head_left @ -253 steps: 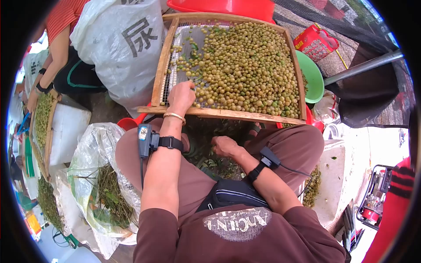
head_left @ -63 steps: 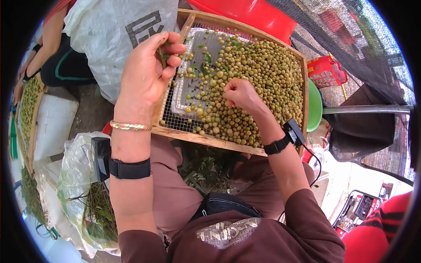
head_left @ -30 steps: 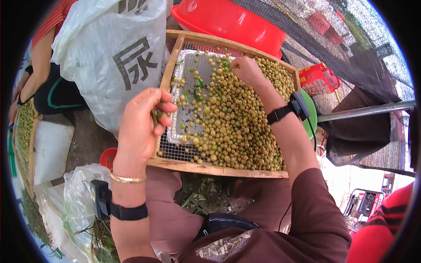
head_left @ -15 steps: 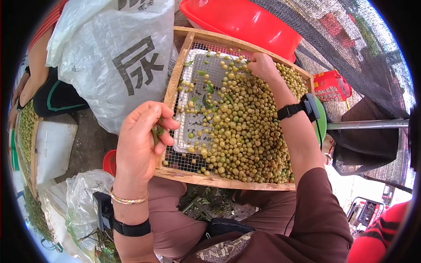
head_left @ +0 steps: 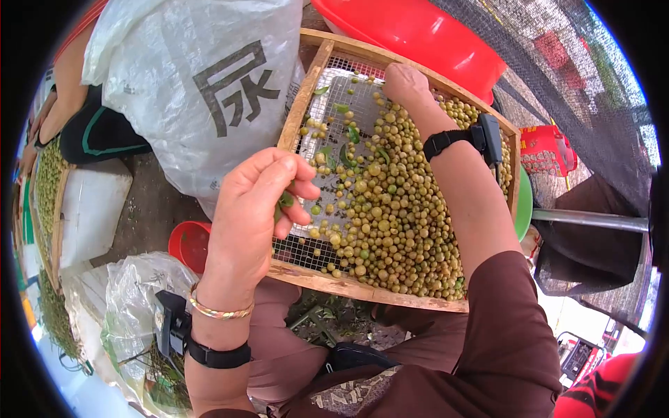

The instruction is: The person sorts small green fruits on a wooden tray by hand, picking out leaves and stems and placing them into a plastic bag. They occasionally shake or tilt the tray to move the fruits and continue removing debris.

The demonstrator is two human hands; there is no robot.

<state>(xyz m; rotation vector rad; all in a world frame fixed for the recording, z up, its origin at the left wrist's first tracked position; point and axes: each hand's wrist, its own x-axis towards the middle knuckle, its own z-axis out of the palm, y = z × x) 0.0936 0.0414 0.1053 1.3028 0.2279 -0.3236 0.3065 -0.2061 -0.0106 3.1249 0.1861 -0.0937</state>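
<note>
A wooden-framed mesh tray [head_left: 369, 290] rests in front of me over my knees, heaped with small round yellow-green fruits [head_left: 408, 223] toward its right side. Above its left edge, my left hand [head_left: 261, 198] is closed around a few green leaves [head_left: 286, 200]. My right hand [head_left: 408, 85] is closed at the tray's far side, at the upper edge of the heap. Its fingertips are turned away, so anything in them is hidden. Several loose leaves [head_left: 329, 157] and scattered fruits lie on the thinly covered left part of the mesh.
A large white woven sack [head_left: 185, 90] stands left of the tray. Behind it is a red basin [head_left: 425, 45]. A small red container [head_left: 189, 245] and a clear plastic bag [head_left: 143, 299] sit lower left. Another person's arm [head_left: 66, 104] shows at far left.
The view has shifted, so the tray appears farther right. My right hand has moved left along the tray's far side. The left hand still holds leaves, slightly farther over the tray.
</note>
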